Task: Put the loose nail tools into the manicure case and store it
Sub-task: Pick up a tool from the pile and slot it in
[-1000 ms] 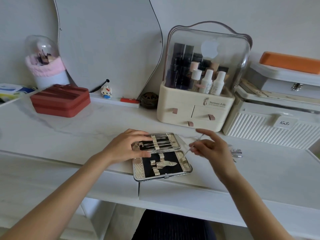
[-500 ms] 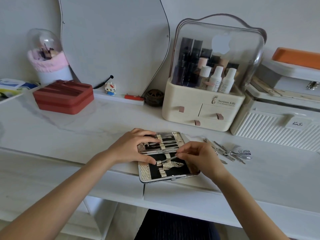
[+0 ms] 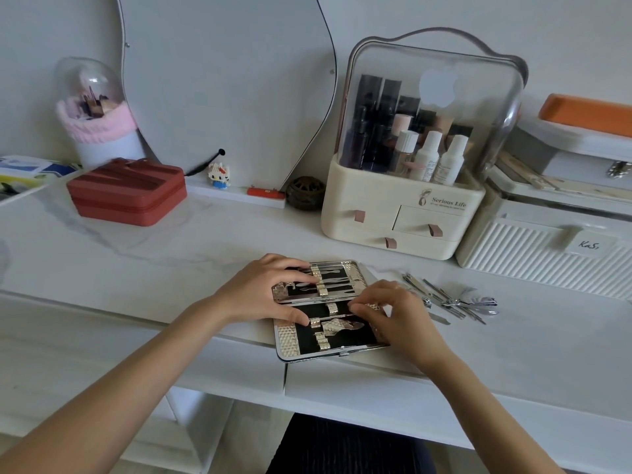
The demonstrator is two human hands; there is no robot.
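Your manicure case (image 3: pixel 328 323) lies open at the front edge of the worktop (image 3: pixel 171 268), its near corner reaching over that edge, so a hard push on the near half could tip it off. Your left hand (image 3: pixel 270 289) rests flat on the case, fingers straight on the far half and thumb on the near half, steadying it; lift it too soon and the case may slide. Your right hand (image 3: pixel 396 313) pinches a slim tool (image 3: pixel 333 317) and lays it across the near half toward a gold loop (image 3: pixel 315 321). If the tip misses the loop, it may catch the larger tool already seated just below.

The loose nail tools (image 3: pixel 451 299) lie in a tangled pile just right of the case; pulling one could drag the others. Farther back, a cream cosmetics organiser (image 3: pixel 403 213) and a white ribbed box (image 3: pixel 547 258) stand near the far edge, a red box (image 3: pixel 128 191) at far left.
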